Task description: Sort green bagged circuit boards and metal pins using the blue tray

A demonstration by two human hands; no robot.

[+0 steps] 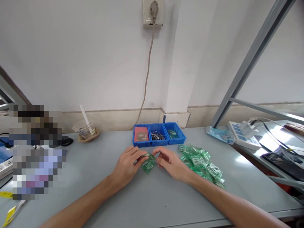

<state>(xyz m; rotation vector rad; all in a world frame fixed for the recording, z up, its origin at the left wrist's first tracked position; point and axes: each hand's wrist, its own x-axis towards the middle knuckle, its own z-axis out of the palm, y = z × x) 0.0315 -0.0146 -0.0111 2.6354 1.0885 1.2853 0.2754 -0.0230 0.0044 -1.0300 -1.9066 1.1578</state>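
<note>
Both hands meet at the middle of the grey table. My left hand and my right hand pinch the same small green packet from either side, fingers closed on its top edge. To the right of my right hand lies a heap of similar green packets. Just beyond the hands stand three small blue bins: the left one holds a pink sheet, the middle one small metal parts, the right one a green item.
A plastic cup with a straw stands at the back left. A power strip with cables and a blue wrapper lie at the right. A grey metal frame rises on the right. A cord hangs from a wall socket.
</note>
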